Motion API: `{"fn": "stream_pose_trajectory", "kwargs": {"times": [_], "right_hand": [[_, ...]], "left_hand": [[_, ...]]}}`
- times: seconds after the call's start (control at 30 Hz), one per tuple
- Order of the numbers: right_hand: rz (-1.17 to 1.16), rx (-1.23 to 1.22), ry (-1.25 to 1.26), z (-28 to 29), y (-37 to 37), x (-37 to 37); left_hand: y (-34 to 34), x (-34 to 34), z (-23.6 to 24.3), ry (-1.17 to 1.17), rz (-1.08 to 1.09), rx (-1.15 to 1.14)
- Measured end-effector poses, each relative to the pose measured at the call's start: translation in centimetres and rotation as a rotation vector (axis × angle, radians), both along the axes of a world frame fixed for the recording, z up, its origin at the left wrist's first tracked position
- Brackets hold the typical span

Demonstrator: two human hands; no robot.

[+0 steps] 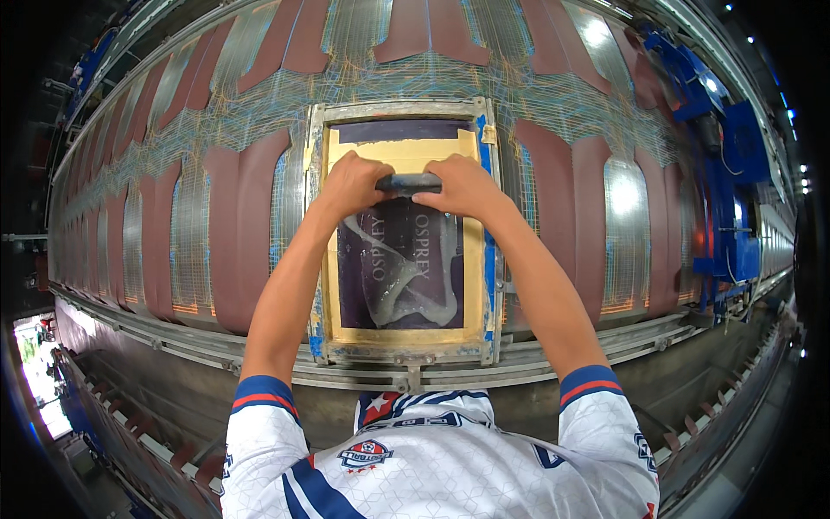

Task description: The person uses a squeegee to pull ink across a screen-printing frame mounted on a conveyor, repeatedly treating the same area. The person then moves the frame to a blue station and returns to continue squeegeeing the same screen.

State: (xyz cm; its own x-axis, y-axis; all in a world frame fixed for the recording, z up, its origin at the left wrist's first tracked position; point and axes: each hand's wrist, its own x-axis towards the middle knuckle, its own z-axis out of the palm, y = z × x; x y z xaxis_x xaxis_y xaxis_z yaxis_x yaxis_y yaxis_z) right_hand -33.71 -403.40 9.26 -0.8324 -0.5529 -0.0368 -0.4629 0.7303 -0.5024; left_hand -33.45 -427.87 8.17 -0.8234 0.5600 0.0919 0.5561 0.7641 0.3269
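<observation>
A framed printing screen (pixel 398 110) with yellow tape along its inner edges lies in front of me. Both hands grip a dark-handled squeegee (pixel 409 182) across its far part. My left hand (pixel 353 184) is closed round the left end of the handle. At the right end my right hand (pixel 463 185) is closed too, thumb toward me. The squeegee's blade is hidden below the hands. Nearer to me, the dark mesh (pixel 354 298) shows pale lettering, and a glossy clear paste (pixel 437 307) lies on it in a looping smear.
Dark maroon fabric pieces (pixel 238 225) lie in rows on a long table marked with colored lines. A metal rail (pixel 536 363) runs along the near edge. Blue machinery (pixel 739 182) stands at the right. Blue tape (pixel 487 259) lines the frame's right side.
</observation>
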Motion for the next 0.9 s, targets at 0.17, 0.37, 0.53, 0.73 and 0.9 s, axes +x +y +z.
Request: {"fn": "stream_pose_trajectory", "kwargs": {"times": [0.17,0.37,0.53,0.73,0.9], "right_hand": [[0.003,0.04,0.03,-3.8,-0.8,1.1],[0.032,-0.14,0.1,-3.3,0.6,19.0],[0.063,-0.037,0.041,-2.4,0.7,13.7],[-0.004,0.008,0.07,-2.9,-1.0,-1.3],[0.048,0.007,0.048,-4.8,-0.5,5.3]], "left_hand": [[0.3,2.9,-1.0,-0.007,0.078,0.039],[1.5,21.0,-0.9,-0.044,0.063,0.056],[0.7,14.5,0.2,-0.074,-0.025,-0.006],[-0.1,-0.3,-0.3,0.103,0.024,0.007],[0.6,7.6,-0.9,-0.039,0.105,0.101]]}}
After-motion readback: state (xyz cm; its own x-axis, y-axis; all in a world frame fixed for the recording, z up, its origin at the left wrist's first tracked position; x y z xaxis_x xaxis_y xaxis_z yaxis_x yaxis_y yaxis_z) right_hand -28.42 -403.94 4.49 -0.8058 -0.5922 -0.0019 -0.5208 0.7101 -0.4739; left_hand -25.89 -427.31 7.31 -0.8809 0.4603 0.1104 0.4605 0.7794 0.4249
